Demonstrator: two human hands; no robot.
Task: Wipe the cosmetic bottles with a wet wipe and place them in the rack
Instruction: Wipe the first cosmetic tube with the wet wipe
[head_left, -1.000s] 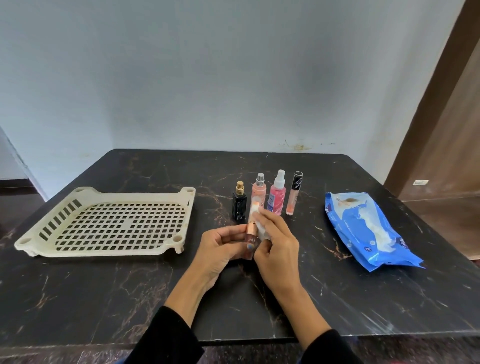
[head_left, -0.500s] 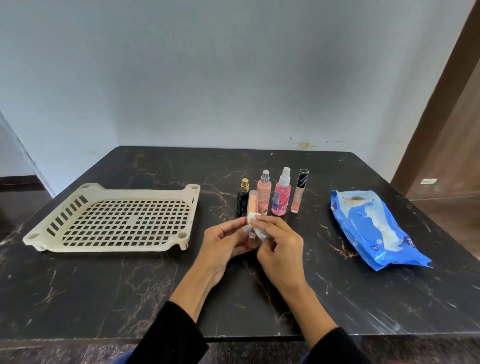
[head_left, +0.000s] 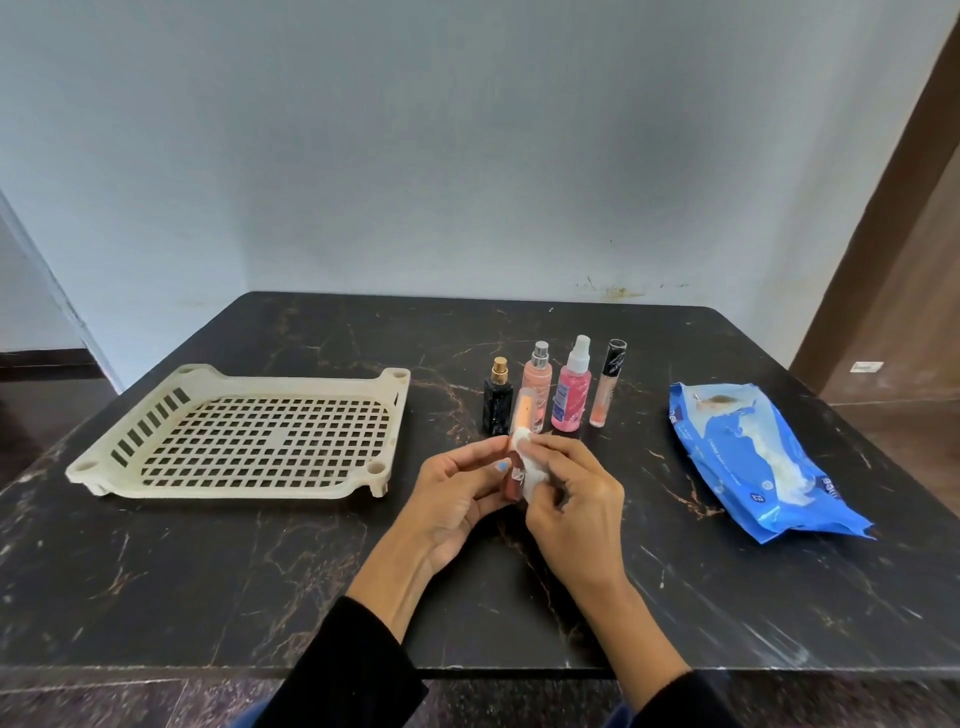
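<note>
In the lower middle of the frame, the left hand (head_left: 457, 493) grips a slim peach tube (head_left: 519, 431) by its lower part, fingers curled round it and holding it upright so the length above stays exposed. The right hand (head_left: 571, 499) pinches a small white wipe (head_left: 527, 465) against the side of the tube, its fingers bent round the folded cloth; pressing from the opposite side lets the two hands brace each other while the surface is rubbed.

Just behind the hands, in the centre of the frame, four more bottles stand in a row on the dark table (head_left: 208, 571): a black bottle (head_left: 497, 402), a peach spray bottle (head_left: 539, 379), a pink spray bottle (head_left: 571, 395) and a thin gloss tube (head_left: 607, 384). They are grouped within easy reach, probably waiting their turn.

The cream rack (head_left: 249, 483) lies at the left of the frame, with nothing in it, so no bottle appears to be placed yet. The blue wipe pack (head_left: 748, 457) lies at the right, a white sheet showing at its opening.
</note>
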